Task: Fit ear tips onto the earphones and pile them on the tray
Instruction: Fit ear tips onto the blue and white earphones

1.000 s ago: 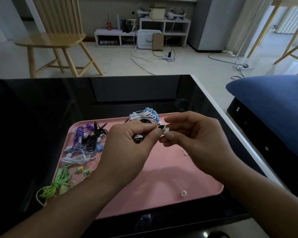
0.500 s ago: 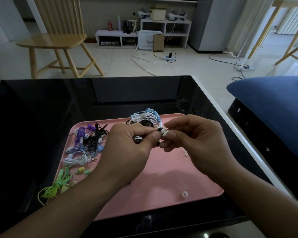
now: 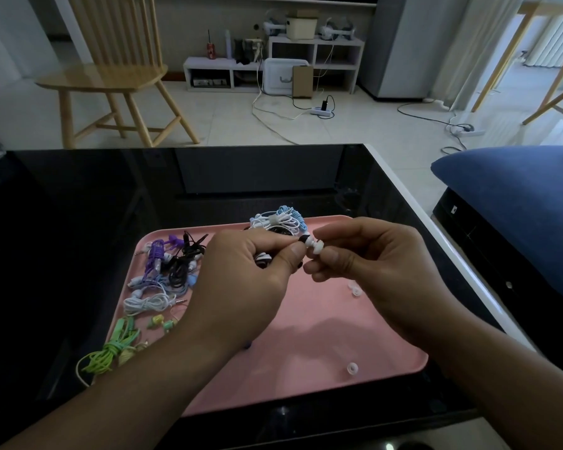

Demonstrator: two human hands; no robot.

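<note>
Above the pink tray point(image 3: 306, 368), the left hand point(image 3: 244, 280) pinched a black earbud point(image 3: 304, 239) while the right hand point(image 3: 368, 264) pinched a white ear tip point(image 3: 318, 246), which had drawn slightly off the nozzle since a moment earlier, apparently not yet seated.

A wooden chair point(image 3: 111, 69) stands beyond the black table point(image 3: 78, 206) (glossy); blue cushion point(image 3: 517, 196) right.
</note>
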